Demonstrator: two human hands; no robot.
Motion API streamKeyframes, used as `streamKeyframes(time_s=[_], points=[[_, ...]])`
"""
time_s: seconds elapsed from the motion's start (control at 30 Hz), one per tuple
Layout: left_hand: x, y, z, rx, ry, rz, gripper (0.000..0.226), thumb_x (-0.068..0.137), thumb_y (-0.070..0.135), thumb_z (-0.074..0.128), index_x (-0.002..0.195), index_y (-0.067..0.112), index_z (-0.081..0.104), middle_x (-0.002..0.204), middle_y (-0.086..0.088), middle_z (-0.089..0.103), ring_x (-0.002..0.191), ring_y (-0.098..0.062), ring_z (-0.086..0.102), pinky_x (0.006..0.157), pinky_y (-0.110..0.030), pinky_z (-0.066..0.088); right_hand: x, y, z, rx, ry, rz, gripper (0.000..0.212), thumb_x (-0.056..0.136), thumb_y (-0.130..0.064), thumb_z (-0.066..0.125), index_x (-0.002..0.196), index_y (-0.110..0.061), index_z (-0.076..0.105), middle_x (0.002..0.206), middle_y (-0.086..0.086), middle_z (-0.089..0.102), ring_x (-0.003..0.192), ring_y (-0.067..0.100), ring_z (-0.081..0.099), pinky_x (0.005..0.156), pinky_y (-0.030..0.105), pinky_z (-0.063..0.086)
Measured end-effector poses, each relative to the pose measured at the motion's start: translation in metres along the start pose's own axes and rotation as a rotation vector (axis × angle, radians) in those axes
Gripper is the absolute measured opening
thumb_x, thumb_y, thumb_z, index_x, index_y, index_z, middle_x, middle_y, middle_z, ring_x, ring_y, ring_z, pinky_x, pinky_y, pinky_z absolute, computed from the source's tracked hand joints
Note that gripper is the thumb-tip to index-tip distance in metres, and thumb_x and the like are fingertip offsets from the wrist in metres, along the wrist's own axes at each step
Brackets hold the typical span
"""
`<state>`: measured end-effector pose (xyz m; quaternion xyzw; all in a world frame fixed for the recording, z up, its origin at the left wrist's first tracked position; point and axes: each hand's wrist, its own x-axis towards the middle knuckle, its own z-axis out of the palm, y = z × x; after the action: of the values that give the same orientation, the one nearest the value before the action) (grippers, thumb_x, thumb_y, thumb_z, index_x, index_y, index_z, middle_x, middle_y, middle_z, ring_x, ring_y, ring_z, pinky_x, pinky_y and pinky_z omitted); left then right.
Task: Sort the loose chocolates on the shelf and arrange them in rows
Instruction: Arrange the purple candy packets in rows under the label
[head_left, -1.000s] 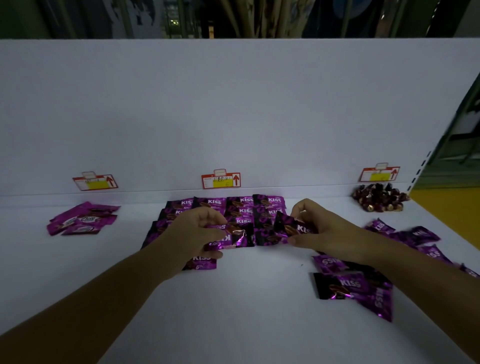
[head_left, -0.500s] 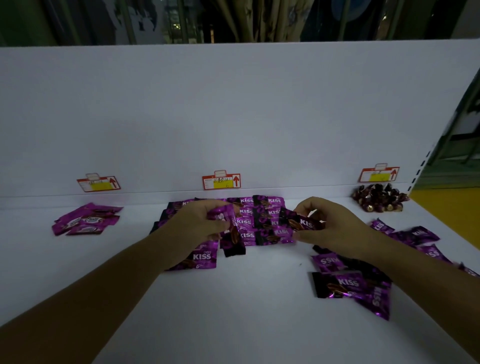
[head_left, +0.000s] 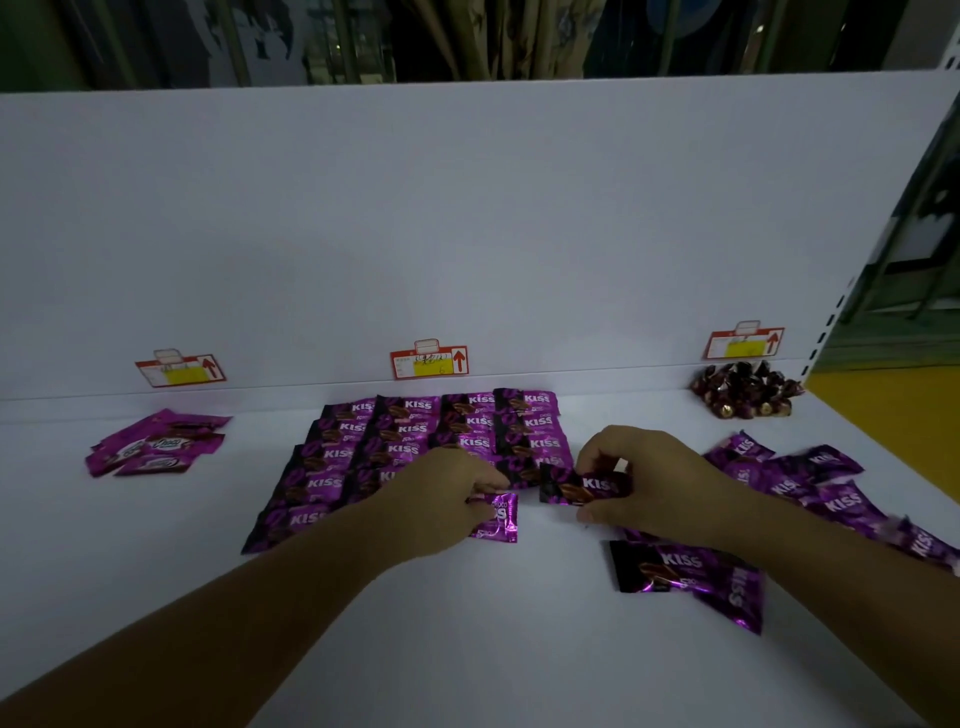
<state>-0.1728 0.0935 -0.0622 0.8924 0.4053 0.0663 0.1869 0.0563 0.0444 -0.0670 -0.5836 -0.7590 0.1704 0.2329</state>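
Purple KISS chocolate packets lie in overlapping rows (head_left: 426, 441) on the white shelf (head_left: 467, 634) below the middle price tag. My left hand (head_left: 436, 499) pinches one purple packet (head_left: 501, 517) at the front of the third row. My right hand (head_left: 639, 483) holds another KISS packet (head_left: 584, 486) by its right end, at the front of the rightmost row. Loose KISS packets (head_left: 800, 488) are scattered to the right, with two more (head_left: 691, 571) lying near my right forearm.
A small heap of different purple packets (head_left: 156, 444) sits at the left. A pile of dark foil-wrapped chocolates (head_left: 745, 389) lies at the back right. Three red and yellow price tags (head_left: 428, 359) hang on the white back wall. The shelf's right edge borders a yellow floor.
My left hand has brought its packet down from mid-air to the shelf at the row's front. My right hand lowered its packet toward the front of the right row.
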Motion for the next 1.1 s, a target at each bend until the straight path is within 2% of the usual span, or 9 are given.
streamKeyframes(time_s=[0.1,0.17,0.33,0.43,0.53,0.73,0.9,1.0,1.1], points=[[-0.005,0.001,0.006,0.054,0.155,0.028,0.037,0.096,0.023,0.048,0.132,0.016,0.051,0.129,-0.001,0.057,0.116,-0.013,0.05,0.104,-0.018,0.03,0.001,0.002,0.001,-0.055,-0.011,-0.016,0.03,0.069,-0.041,0.078,0.091,-0.025,0.065,0.093,-0.011,0.062,0.087,0.008,0.057,0.081,0.031,0.047],[-0.016,0.004,0.015,0.074,0.196,0.088,0.037,0.097,0.03,0.041,0.129,0.017,0.055,0.126,0.001,0.058,0.115,-0.011,0.047,0.106,-0.024,0.032,0.002,0.005,0.003,-0.083,-0.02,-0.028,0.031,0.07,-0.044,0.077,0.093,-0.026,0.065,0.094,-0.013,0.061,0.089,0.007,0.056,0.083,0.03,0.047],[-0.045,0.016,0.036,0.195,0.061,0.054,0.052,0.098,0.045,0.027,0.146,0.024,0.026,0.153,0.008,0.019,0.139,-0.007,0.009,0.111,-0.022,0.01,0.006,0.007,0.011,-0.156,-0.054,-0.076,0.032,0.071,-0.051,0.073,0.094,-0.03,0.066,0.096,-0.016,0.061,0.089,0.003,0.054,0.082,0.027,0.047],[-0.047,0.017,0.039,0.205,0.034,0.005,0.057,0.098,0.047,0.025,0.148,0.024,0.014,0.157,0.008,0.004,0.142,-0.007,-0.003,0.111,-0.022,-0.001,0.008,0.006,0.015,-0.202,-0.064,-0.099,0.032,0.073,-0.05,0.072,0.097,-0.029,0.066,0.097,-0.016,0.059,0.09,0.003,0.052,0.082,0.021,0.044],[-0.047,0.017,0.039,0.237,0.015,-0.006,0.059,0.098,0.049,0.023,0.149,0.022,0.011,0.158,0.006,0.001,0.143,-0.009,-0.004,0.105,-0.02,-0.006,0.01,0.004,0.018,-0.24,-0.058,-0.118,0.032,0.075,-0.048,0.071,0.099,-0.028,0.066,0.098,-0.017,0.057,0.09,0.001,0.049,0.08,0.015,0.039],[-0.048,0.017,0.035,0.233,0.001,-0.041,0.058,0.097,0.05,0.025,0.148,0.023,0.017,0.157,0.006,0.004,0.143,-0.01,-0.002,0.114,-0.028,0.004,0.013,-0.002,0.025,-0.274,-0.043,-0.157,0.031,0.077,-0.045,0.07,0.101,-0.026,0.066,0.102,-0.012,0.06,0.091,0.002,0.046,0.074,0.003,0.028],[-0.046,0.016,0.033,0.221,0.014,-0.035,0.057,0.097,0.049,0.026,0.146,0.022,0.023,0.156,0.006,0.013,0.142,-0.009,0.005,0.113,-0.026,0.007,0.016,-0.004,0.03,-0.291,-0.042,-0.194,0.034,0.078,-0.046,0.069,0.104,-0.025,0.066,0.105,-0.01,0.061,0.092,0.001,0.043,0.072,0.002,0.026],[-0.046,0.014,0.033,0.214,0.037,-0.021,0.056,0.097,0.049,0.027,0.146,0.021,0.025,0.155,0.007,0.016,0.141,-0.008,0.008,0.113,-0.025,0.009,0.016,-0.004,0.031,-0.34,-0.042,-0.221,0.034,0.079,-0.047,0.068,0.104,-0.024,0.066,0.105,-0.008,0.06,0.095,0.007,0.048,0.074,0.007,0.03],[-0.045,0.011,0.034,0.206,0.055,-0.011,0.055,0.097,0.048,0.029,0.144,0.021,0.029,0.154,0.006,0.019,0.14,-0.009,0.011,0.113,-0.026,0.013,0.015,-0.004,0.031,-0.364,-0.02,-0.269,0.034,0.076,-0.047,0.067,0.099,-0.022,0.069,0.102,-0.003,0.062,0.091,0.016,0.055,0.074,0.026,0.045]])
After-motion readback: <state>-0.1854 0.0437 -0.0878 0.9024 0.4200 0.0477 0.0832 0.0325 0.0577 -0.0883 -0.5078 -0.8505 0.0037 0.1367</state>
